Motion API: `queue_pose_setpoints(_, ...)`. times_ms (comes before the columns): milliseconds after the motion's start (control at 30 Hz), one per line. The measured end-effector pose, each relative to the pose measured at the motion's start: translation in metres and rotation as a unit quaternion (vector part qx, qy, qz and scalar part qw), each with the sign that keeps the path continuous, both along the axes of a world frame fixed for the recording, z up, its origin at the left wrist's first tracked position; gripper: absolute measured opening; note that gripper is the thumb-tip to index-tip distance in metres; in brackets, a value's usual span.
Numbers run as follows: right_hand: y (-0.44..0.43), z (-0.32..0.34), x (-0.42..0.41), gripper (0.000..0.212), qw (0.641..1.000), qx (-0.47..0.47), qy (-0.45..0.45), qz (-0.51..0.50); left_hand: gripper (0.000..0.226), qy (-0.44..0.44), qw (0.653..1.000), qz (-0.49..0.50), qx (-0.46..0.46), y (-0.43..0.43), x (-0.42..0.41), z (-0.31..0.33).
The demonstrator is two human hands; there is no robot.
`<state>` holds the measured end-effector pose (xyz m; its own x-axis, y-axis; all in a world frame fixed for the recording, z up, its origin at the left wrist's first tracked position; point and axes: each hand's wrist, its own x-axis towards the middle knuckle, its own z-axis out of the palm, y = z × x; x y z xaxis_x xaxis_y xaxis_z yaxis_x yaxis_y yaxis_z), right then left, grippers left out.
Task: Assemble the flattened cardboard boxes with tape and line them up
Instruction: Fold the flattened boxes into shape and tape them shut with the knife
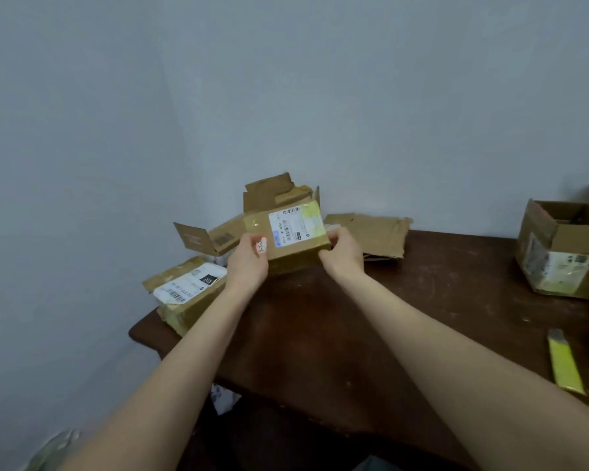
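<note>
The left grip (249,258) and right grip (342,251) each clasp one end of the taped box (295,236), fingers curled round it, at the far middle of the surface (320,334), just in front of flattened cardboard (378,232).

Brown box (288,239), white label (295,224)

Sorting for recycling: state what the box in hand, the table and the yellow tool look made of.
Box in hand: brown cardboard, matte, with glossy tape and a paper label. Table: seemingly dark wood, scuffed, pale marks. Yellow tool: probably smooth plastic; too blurred to confirm.
</note>
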<state>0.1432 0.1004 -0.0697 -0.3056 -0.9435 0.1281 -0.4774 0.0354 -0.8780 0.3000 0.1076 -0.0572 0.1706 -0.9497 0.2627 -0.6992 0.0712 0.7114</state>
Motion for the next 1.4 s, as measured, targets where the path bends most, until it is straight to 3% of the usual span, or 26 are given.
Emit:
queue_pose_setpoints(133,-0.004,-0.021,0.007,0.052,0.995,0.086,0.039,0.042,0.041,-0.073,0.996,0.010,0.054,-0.009,0.004,-0.013)
queue_pose_setpoints(267,-0.011,-0.021,0.000,0.050,0.996,0.083,0.027,0.024,0.051,-0.075,0.995,0.019,0.062,-0.013,-0.001,-0.014)
queue_pose_setpoints(400,-0.015,-0.021,-0.006,0.051,0.998,0.068,-0.004,0.015,0.037,-0.218,0.974,0.005,0.063,-0.006,-0.011,-0.012)
queue_pose_setpoints(567,-0.016,-0.018,-0.005,0.063,0.996,0.044,-0.037,0.066,0.033,-0.375,0.926,0.033,-0.021,0.004,-0.010,-0.002)
queue_pose_setpoints(700,-0.019,-0.017,-0.020,0.059,0.998,0.038,0.047,0.005,0.030,-0.343,0.931,-0.056,-0.117,-0.001,-0.028,-0.003)
queue_pose_setpoints(800,-0.022,-0.018,-0.056,0.050,0.992,0.058,0.059,-0.097,0.031,-0.288,0.936,-0.134,-0.148,-0.010,-0.065,-0.010)
queue_pose_setpoints(867,-0.026,-0.020,-0.086,0.053,0.983,0.063,0.061,-0.160,0.034,-0.306,0.926,-0.161,-0.152,-0.023,-0.089,-0.014)
queue_pose_setpoints(933,-0.035,-0.023,-0.114,0.057,0.975,0.076,0.037,-0.204,0.036,-0.381,0.902,-0.145,-0.142,-0.041,-0.104,-0.015)
queue_pose_setpoints(1033,-0.057,-0.032,-0.136,0.063,0.973,0.121,-0.027,-0.193,0.044,-0.462,0.882,-0.070,-0.060,-0.069,-0.108,-0.015)
queue_pose_setpoints(1133,-0.080,-0.039,-0.135,0.059,0.972,0.129,-0.108,-0.166,0.046,-0.426,0.904,-0.044,0.013,-0.085,-0.106,-0.019)
queue_pose_setpoints(1300,-0.104,-0.050,-0.139,0.025,0.955,0.121,-0.184,-0.198,0.042,-0.408,0.911,-0.051,-0.011,-0.093,-0.107,-0.030)
queue_pose_setpoints(1400,-0.091,-0.044,-0.154,0.024,0.942,0.105,-0.218,-0.231,0.039,-0.396,0.917,-0.049,0.001,-0.099,-0.109,-0.029)
